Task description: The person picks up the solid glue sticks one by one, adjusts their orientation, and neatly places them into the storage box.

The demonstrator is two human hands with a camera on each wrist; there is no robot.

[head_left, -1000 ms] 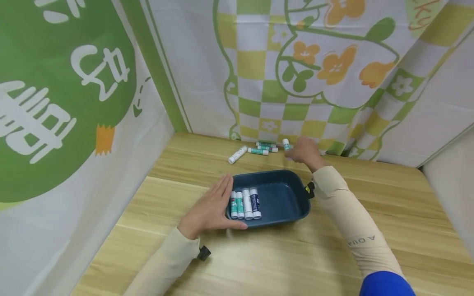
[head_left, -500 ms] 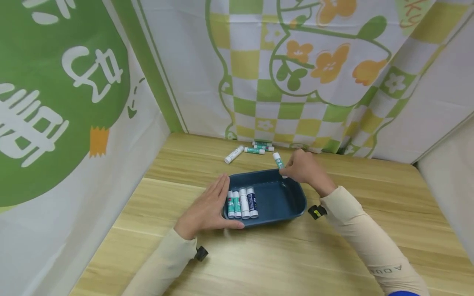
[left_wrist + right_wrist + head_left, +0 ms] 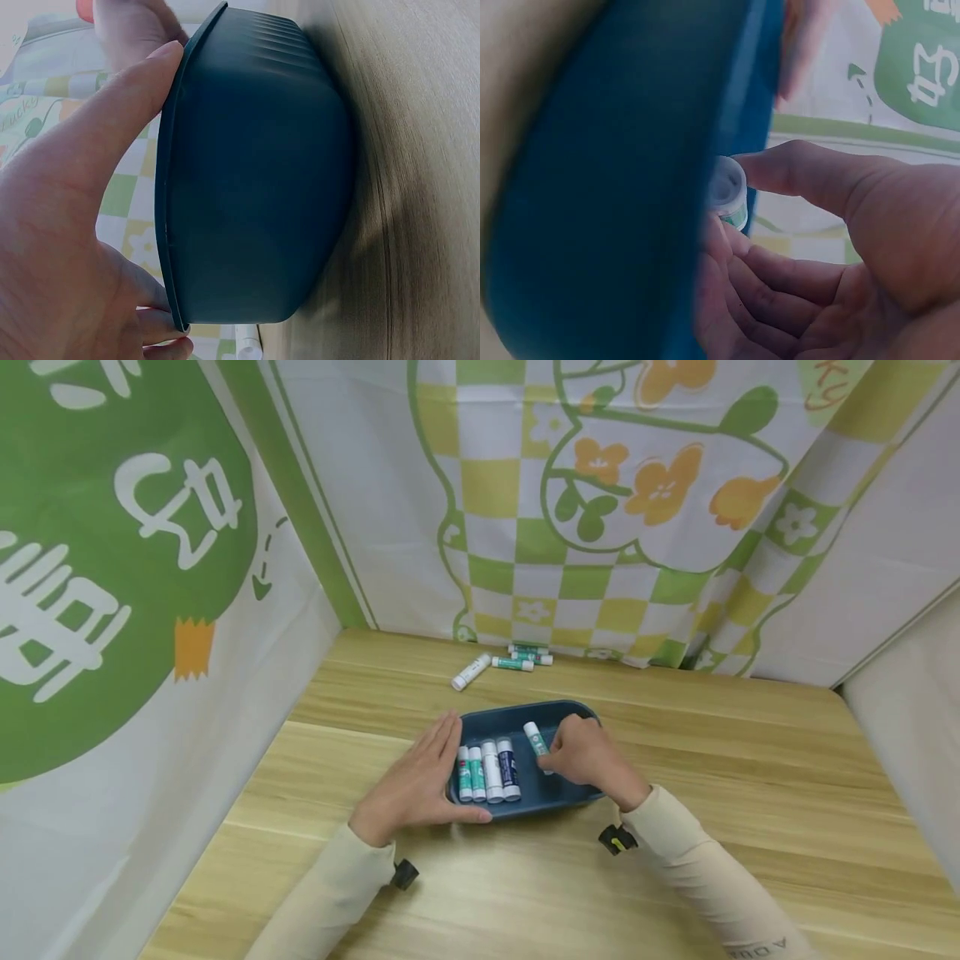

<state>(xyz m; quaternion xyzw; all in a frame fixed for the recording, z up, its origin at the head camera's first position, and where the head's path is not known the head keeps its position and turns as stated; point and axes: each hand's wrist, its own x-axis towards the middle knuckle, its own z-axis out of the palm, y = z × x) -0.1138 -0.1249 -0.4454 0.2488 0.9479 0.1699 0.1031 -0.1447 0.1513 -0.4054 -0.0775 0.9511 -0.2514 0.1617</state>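
In the head view my right hand (image 3: 588, 758) pinches a glue stick (image 3: 536, 742) with a white cap and green label, tilted over the inside of a dark blue tray (image 3: 555, 793). Whether its lower end touches the tray floor cannot be seen. In the right wrist view, thumb and fingers hold the stick's round white end (image 3: 727, 184). My left hand (image 3: 412, 785) grips the tray's left end, its thumb on the near rim and its fingers at the far side. Several glue sticks (image 3: 491, 772) lie side by side in the tray's left part: green, white and dark blue.
Behind the tray, a white glue stick (image 3: 471, 672) and some green glue sticks (image 3: 513, 664) lie on the wooden table (image 3: 712, 735) near the back curtain (image 3: 510, 527). A printed cloth (image 3: 187, 610) bounds the left side.
My right hand has brought the green glue stick from the back of the table over the tray's rim into its right part. The left hand keeps its place on the tray.
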